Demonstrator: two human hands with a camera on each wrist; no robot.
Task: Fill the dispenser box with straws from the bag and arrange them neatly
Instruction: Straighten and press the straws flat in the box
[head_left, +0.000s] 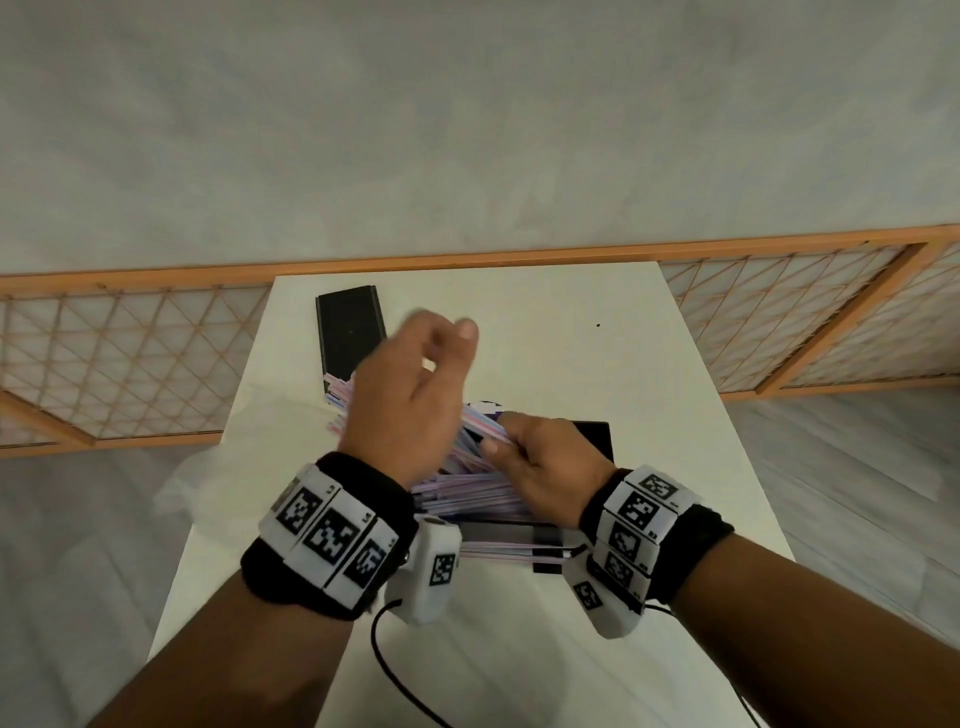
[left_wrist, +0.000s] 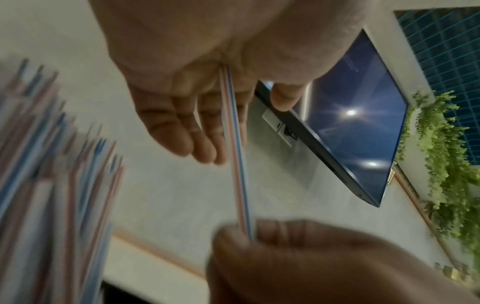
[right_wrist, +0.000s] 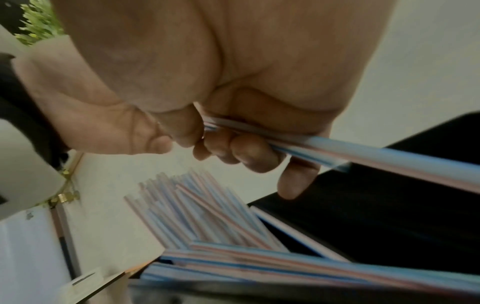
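A black dispenser box (head_left: 592, 436) stands on the white table (head_left: 623, 353), heaped with striped pink-and-blue straws (head_left: 467, 491) that lie criss-crossed and stick out over its left side. My right hand (head_left: 493, 441) pinches a few straws (right_wrist: 363, 158) above the box, fingers curled round them (right_wrist: 221, 144). My left hand (head_left: 441, 338) hovers raised over the pile with relaxed fingers. One held straw (left_wrist: 240, 174) runs from the right hand's pinch up across the left palm (left_wrist: 244, 127). In the right wrist view the loose pile (right_wrist: 202, 211) spills beside the box (right_wrist: 389, 216).
A flat black lid (head_left: 348, 332) lies at the table's far left. A crumpled clear bag (head_left: 197, 467) hangs off the left edge. A wooden lattice screen (head_left: 130, 358) lies on the floor behind. A black cable (head_left: 384, 660) trails across the near tabletop.
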